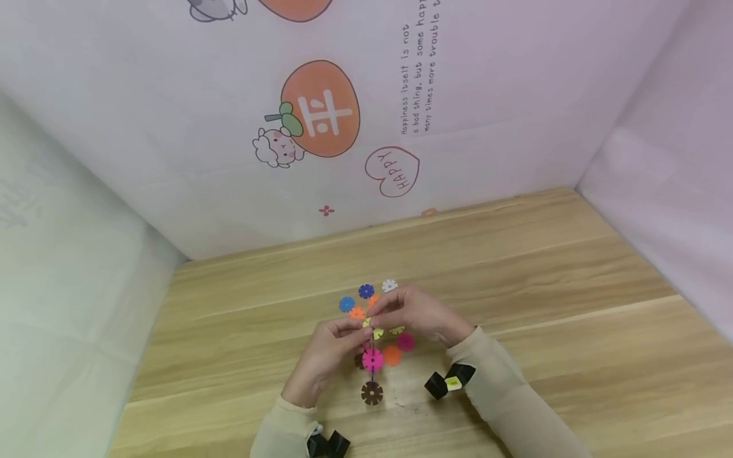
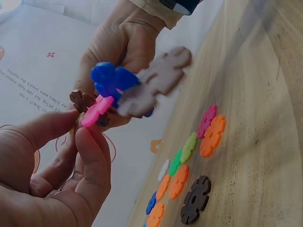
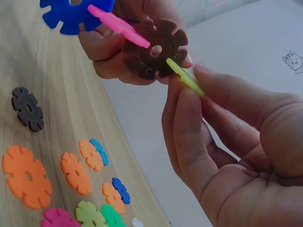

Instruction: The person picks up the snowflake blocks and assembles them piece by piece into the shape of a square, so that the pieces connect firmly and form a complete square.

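Note:
My left hand (image 1: 326, 356) grips a chain of interlocking notched discs. The chain has a brown disc (image 3: 168, 45) by the fingers, then a pink disc (image 3: 118, 24), a blue disc (image 3: 78, 21) and, at the far end, another brown disc (image 1: 372, 393), blurred in the left wrist view. Between thumb and fingers my right hand (image 1: 420, 315) pinches a yellow disc (image 3: 187, 79). Its edge meets the rim of the near brown disc; I cannot tell how deep it sits in a notch. Both hands are close together above the table.
Loose discs lie on the wooden table (image 1: 229, 331) under and beyond the hands: several orange ones (image 3: 27, 176), a dark brown one (image 2: 195, 199), a magenta one (image 1: 406, 341), a white one (image 1: 389, 285), plus blue, green and yellow ones. Printed white cloth (image 1: 487, 95) stands behind.

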A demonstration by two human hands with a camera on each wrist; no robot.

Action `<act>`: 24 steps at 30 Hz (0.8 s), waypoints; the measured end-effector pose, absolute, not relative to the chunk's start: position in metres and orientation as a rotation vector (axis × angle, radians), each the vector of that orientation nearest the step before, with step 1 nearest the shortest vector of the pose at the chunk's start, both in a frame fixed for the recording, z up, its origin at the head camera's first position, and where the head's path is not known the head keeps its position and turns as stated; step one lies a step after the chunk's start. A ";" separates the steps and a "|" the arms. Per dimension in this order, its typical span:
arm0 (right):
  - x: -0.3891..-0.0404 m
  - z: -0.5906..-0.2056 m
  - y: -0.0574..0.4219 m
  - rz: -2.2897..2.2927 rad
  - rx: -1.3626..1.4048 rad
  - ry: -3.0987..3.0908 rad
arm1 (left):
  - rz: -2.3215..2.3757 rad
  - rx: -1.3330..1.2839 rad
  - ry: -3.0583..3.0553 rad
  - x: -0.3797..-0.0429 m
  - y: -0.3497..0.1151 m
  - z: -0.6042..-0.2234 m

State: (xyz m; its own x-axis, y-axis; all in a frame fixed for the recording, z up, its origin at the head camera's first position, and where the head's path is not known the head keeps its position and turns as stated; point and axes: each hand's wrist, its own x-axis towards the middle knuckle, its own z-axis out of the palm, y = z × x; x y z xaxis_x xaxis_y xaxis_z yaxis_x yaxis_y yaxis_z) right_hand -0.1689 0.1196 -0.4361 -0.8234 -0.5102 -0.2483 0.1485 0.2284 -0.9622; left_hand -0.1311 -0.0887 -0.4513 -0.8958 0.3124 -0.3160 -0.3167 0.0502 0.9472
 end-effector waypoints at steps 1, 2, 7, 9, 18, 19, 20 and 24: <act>-0.169 -0.436 0.120 -1.638 -0.329 1.996 | 1.903 -0.007 1.896 -0.131 -0.089 -0.451; -0.170 -0.436 0.120 -1.637 -0.329 2.011 | 1.909 -0.007 1.901 -0.131 -0.089 -0.451; -0.174 -0.442 0.125 -1.646 -0.283 2.111 | 1.926 -0.037 1.965 -0.132 -0.093 -0.448; -0.177 -0.445 0.129 -1.626 -0.259 2.177 | 1.930 -0.063 1.993 -0.132 -0.095 -0.446; -0.187 -0.457 0.137 -1.476 -0.248 2.568 | 1.998 -0.144 1.972 -0.134 -0.108 -0.440; -0.189 -0.458 0.138 -1.466 -0.243 2.592 | 2.008 -0.146 1.966 -0.134 -0.109 -0.439; -0.190 -0.459 0.138 -1.457 -0.233 2.615 | 2.016 -0.150 1.961 -0.135 -0.110 -0.439; -0.197 -0.462 0.137 -1.432 -0.209 2.678 | 2.036 -0.164 1.946 -0.135 -0.113 -0.437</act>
State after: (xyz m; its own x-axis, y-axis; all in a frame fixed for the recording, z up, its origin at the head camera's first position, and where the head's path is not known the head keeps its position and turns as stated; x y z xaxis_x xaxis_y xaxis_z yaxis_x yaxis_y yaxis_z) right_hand -0.1975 0.1372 -0.4616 -0.9858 -0.1663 -0.0214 -0.0746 0.5491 -0.8324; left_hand -0.1354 -0.1134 -0.4374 -0.9425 0.1491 -0.2991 -0.3055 -0.0218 0.9519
